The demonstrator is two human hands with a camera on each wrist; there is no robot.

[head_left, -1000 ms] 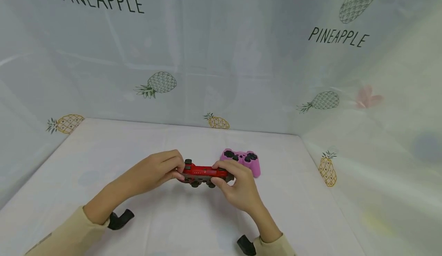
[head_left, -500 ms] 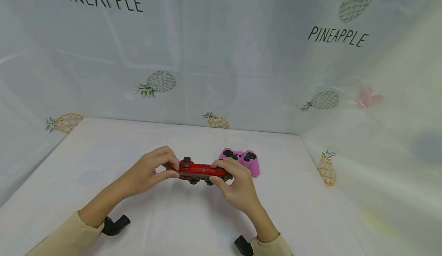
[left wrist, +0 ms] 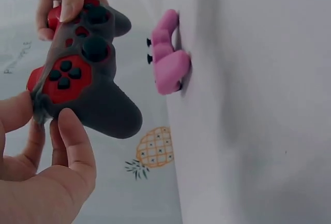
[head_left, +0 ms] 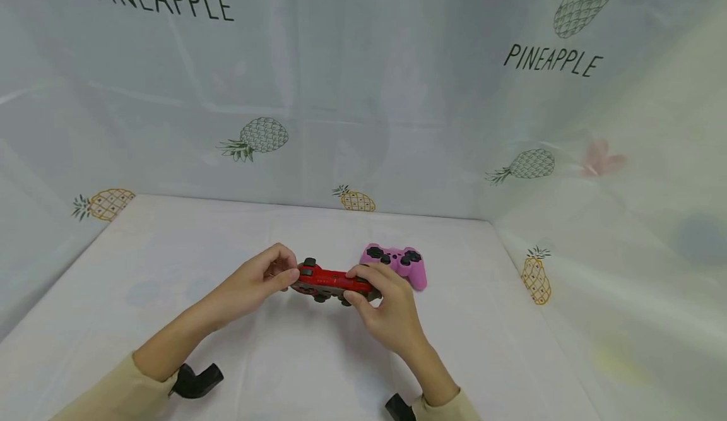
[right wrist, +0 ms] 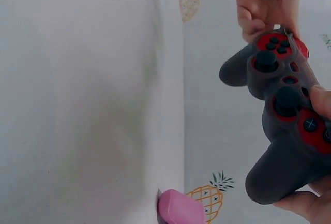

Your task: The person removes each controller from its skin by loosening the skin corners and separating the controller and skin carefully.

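A red game controller (head_left: 332,279) is held above the white table, its shoulder buttons toward the far side. A dark grey silicone cover (left wrist: 111,110) wraps its face and handles, leaving red areas, sticks and buttons showing. My right hand (head_left: 392,310) grips the controller's right end, thumb on the front face and fingers over the top edge. At the left end, my left hand (head_left: 264,279) pinches the cover's edge by the shoulder buttons. There, in the left wrist view, the cover's rim looks stretched and thin between thumb and fingers.
Just behind the right hand, a pink game controller (head_left: 417,276) lies on the white tabletop (head_left: 227,231). A curtain (head_left: 352,124) printed with pineapples hangs behind the table and along its sides. Black curved pieces (head_left: 195,383) sit at both wrists.
The left hand drew back slightly from the controller's left end, then its thumb shifted up to the shoulder-button corner. The right hand keeps its grip, and the pink controller stays put.
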